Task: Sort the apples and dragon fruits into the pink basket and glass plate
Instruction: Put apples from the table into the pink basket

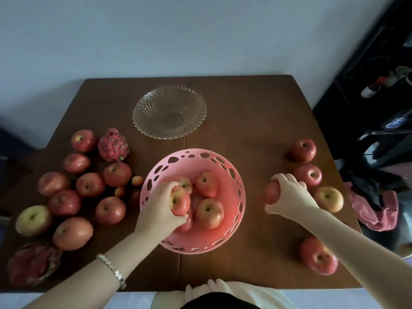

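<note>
Dragon fruit [31, 263], near left corner: likely heavy, scaly, soft-skinned; best cupped round the middle.
Left hand [160, 204]: curled round apple [179, 202] inside basket [223, 239].
Right hand [289, 195]: wrapped over second apple [272, 192], just right of basket.
Both likely firm, smooth, bruisable.
Plate [169, 112], far: bare, fragile.

Cut-glass plate [169, 112], perforated plastic basket [231, 172], smooth wooden table [256, 121].

The basket [223, 233] is sitting in the middle of the table [256, 112], with several apples [209, 212] lying in it and the plate [142, 101] lying behind it. More apples [90, 184] and two dragon fruits [113, 144] are lying left of the basket, while other apples [303, 150] are lying to its right.
</note>
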